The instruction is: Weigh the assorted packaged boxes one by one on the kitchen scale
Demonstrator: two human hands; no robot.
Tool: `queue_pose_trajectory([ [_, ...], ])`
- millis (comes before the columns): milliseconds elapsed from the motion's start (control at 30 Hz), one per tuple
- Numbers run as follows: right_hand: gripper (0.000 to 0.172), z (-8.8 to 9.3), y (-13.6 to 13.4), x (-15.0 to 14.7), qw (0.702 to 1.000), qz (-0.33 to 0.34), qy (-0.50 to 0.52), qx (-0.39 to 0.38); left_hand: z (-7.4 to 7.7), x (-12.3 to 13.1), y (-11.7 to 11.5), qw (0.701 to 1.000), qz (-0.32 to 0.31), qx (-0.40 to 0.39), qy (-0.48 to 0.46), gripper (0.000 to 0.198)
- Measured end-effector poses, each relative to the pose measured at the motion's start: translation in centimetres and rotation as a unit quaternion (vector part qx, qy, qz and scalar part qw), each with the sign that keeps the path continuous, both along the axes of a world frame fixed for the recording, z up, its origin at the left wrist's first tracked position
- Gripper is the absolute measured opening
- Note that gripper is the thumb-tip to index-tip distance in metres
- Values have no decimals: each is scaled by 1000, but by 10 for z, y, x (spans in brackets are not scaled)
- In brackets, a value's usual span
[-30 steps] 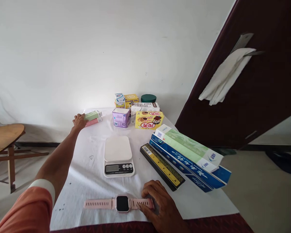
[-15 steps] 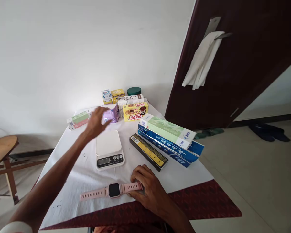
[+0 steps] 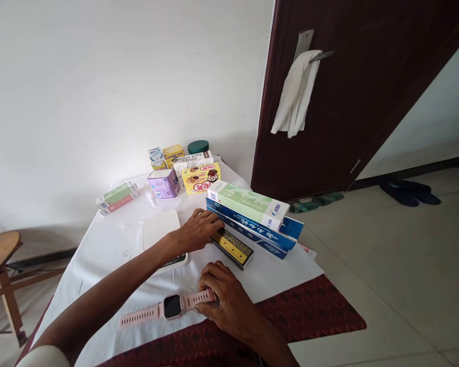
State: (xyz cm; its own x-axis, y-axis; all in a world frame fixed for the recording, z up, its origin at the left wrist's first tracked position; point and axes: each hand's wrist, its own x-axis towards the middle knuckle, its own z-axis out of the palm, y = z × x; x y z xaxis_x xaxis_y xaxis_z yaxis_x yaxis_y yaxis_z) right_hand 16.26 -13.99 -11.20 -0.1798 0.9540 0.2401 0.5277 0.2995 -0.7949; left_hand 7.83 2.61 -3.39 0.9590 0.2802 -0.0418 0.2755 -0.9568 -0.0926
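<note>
Left hand [image 3: 201,229] has swung over from near the squarish purple pack [image 3: 164,183] to the long, slim black-and-yellow box [image 3: 233,250], fingers bent over its far end; can't tell if they're gripping. Right hand [image 3: 227,300] is curled round the strap tip of the pink watch [image 3: 172,307], slotted rubbery-looking band, glossy square face; can't tell how tightly. Box lies on wrinkled white cloth [image 3: 286,275] between the smooth, flat-topped scale [image 3: 158,229] and the shiny blue cartons [image 3: 248,225].

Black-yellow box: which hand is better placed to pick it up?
Likely the left hand: its fingers cover the far end of the black-yellow box; the right hand is at the pink watch strap.
</note>
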Motion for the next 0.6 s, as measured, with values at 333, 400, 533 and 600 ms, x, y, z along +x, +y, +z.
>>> queue_pose_trajectory([
  [333,29,5,0,0,1000,6,-10,2,76,-77,-23,986,90,8,-137,37],
  [400,29,3,-1,0,1000,5,-7,11,79,-103,-18,982,141,20,-127,37],
  [533,31,2,-1,-2,1000,1,-4,17,67,-142,-7,969,237,-4,-74,33],
  [600,31,2,-1,-2,1000,1,-6,14,55,-154,-3,960,274,-19,-50,32],
])
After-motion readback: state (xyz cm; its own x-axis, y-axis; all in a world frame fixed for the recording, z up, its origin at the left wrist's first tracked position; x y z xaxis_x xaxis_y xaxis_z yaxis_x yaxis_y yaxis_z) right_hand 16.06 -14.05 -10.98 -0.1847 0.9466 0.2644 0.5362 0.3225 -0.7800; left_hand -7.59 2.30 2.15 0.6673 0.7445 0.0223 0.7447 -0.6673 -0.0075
